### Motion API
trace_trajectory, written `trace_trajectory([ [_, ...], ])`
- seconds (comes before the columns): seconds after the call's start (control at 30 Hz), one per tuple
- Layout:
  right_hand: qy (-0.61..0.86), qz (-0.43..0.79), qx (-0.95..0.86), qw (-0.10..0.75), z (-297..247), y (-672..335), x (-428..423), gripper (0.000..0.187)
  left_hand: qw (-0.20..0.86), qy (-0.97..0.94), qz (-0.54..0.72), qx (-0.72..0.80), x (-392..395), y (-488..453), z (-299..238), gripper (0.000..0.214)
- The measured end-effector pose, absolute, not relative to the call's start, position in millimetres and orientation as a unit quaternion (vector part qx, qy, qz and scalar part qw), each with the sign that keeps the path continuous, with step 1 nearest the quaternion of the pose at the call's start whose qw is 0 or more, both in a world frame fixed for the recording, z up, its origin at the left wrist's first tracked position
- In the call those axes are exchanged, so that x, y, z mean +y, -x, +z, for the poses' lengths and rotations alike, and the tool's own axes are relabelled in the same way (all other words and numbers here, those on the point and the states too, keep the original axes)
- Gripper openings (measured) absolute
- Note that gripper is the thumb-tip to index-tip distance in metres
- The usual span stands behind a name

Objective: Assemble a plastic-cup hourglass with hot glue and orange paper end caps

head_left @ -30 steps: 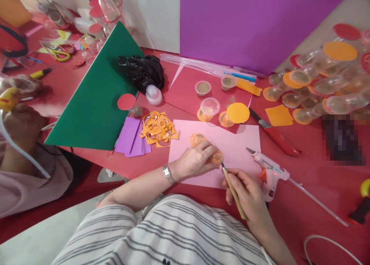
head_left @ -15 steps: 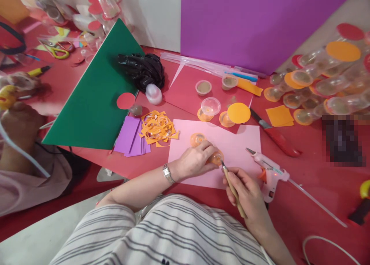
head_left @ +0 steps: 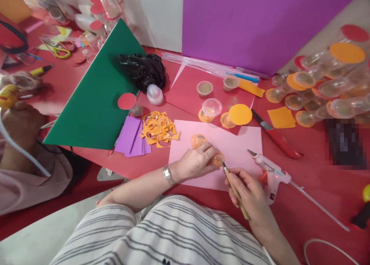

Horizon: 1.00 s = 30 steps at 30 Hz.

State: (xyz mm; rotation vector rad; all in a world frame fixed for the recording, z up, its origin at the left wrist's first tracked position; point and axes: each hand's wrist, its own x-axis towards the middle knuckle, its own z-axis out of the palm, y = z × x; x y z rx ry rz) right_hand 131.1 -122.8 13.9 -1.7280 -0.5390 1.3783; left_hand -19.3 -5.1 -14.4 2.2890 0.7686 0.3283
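My left hand (head_left: 195,161) presses down on a small clear cup with an orange base (head_left: 217,158) that lies on a pink paper sheet (head_left: 237,149). My right hand (head_left: 247,192) grips a wooden-handled craft knife (head_left: 233,188), its tip touching the cup's edge. A second orange-based cup (head_left: 197,140) rests on the sheet just beyond my left hand.
A white hot glue gun (head_left: 270,173) lies right of the pink sheet, a red utility knife (head_left: 276,136) beyond it. Orange paper scraps (head_left: 158,129), purple squares (head_left: 130,136), green card (head_left: 98,91) and several more cups (head_left: 320,88) surround. Another person's arm (head_left: 20,134) is at left.
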Motion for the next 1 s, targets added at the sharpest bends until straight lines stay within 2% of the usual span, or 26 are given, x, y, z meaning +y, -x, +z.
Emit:
trace_trajectory([
  [0.2,0.693,0.544,-0.213,0.423,10,-132,-122,0.047,0.341,-0.882,0.130,0.300,-5,19,-15,0.038],
  [0.43,0.689,0.553,-0.220,0.414,15,-130,-109,0.056,0.336,-0.884,0.129,0.298,-4,20,-13,0.040],
  [0.7,0.687,0.546,-0.230,0.420,14,-133,-119,0.051,0.342,-0.881,0.148,0.291,-4,22,-15,0.040],
  [0.87,0.692,0.545,-0.222,0.418,16,-131,-118,0.054,0.349,-0.883,0.135,0.284,-3,22,-12,0.051],
  [1.0,0.691,0.551,-0.219,0.413,17,-131,-115,0.055,0.359,-0.876,0.138,0.290,-3,21,-10,0.044],
])
